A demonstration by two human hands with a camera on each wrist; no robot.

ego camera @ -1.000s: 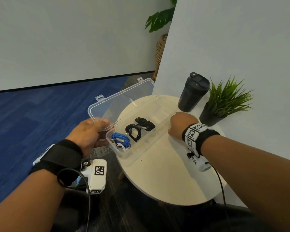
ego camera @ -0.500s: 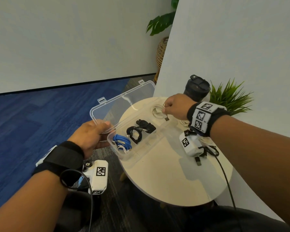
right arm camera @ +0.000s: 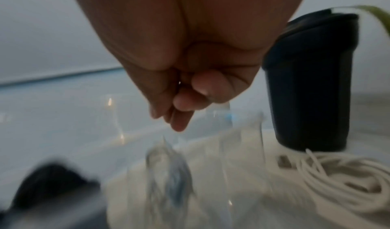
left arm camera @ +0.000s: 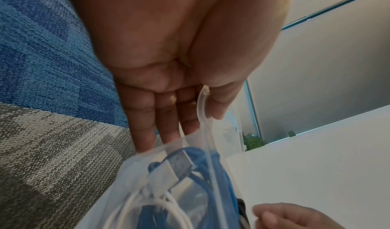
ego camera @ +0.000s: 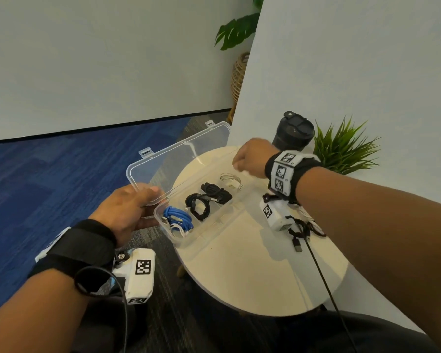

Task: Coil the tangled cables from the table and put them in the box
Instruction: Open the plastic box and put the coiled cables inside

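Note:
A clear plastic box (ego camera: 214, 233) lies open on the round table (ego camera: 252, 276), its lid (ego camera: 178, 159) tipped back. Inside are a blue cable coil (ego camera: 178, 220) at the near end, two black coils (ego camera: 199, 205) in the middle and a pale coil (ego camera: 231, 180) at the far end. My left hand (ego camera: 130, 207) pinches the lid's near corner, thumb on one side and fingers (left arm camera: 168, 124) on the other. My right hand (ego camera: 252, 159) hovers above the far compartment, fingers curled, holding nothing. A loose black cable (ego camera: 299, 233) lies on the table under my right wrist.
A black tumbler (ego camera: 294, 131) and a potted plant (ego camera: 341, 149) stand at the table's far right by a white panel. In the blurred right wrist view a white cable (right arm camera: 348, 182) lies beside the tumbler (right arm camera: 312, 82). Blue and grey carpet lies to the left.
My right hand lifted from the table, carried the pale coil over the box and let it go into the far compartment. My left hand kept its hold on the lid.

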